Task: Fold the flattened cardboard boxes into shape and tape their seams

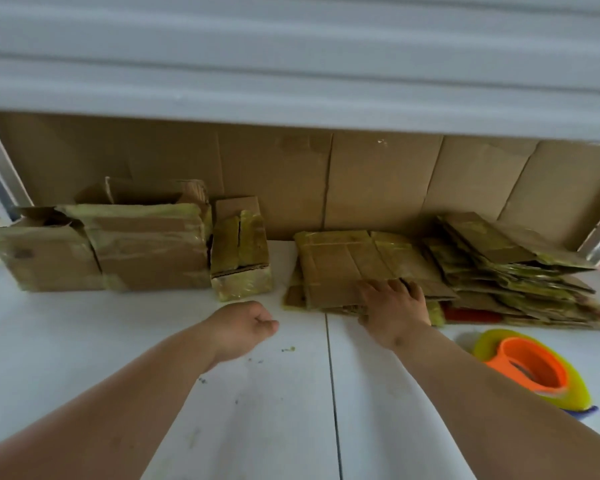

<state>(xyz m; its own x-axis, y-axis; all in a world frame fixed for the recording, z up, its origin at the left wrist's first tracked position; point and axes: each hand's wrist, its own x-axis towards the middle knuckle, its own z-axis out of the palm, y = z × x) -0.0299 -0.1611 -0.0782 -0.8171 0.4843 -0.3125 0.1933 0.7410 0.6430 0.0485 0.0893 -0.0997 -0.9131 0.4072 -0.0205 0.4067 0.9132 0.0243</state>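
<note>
On the flattened boxes [347, 268], right grip [394, 301] lies flat, fingertips hidden; left grip [246, 323] clenched, empty.

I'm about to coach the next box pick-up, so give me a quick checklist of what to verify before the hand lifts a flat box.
1. Right hand on the flattened box atop the near stack: ok, fingers lie on its front edge.
2. Firm grip on that box: cannot tell, the thumb is hidden.
3. Left hand free to help: ok, curled, holding nothing.
4. Tape dispenser within reach: ok, beside the right forearm.
5. Bare table space for folding: ok, in front of the hands.
</note>
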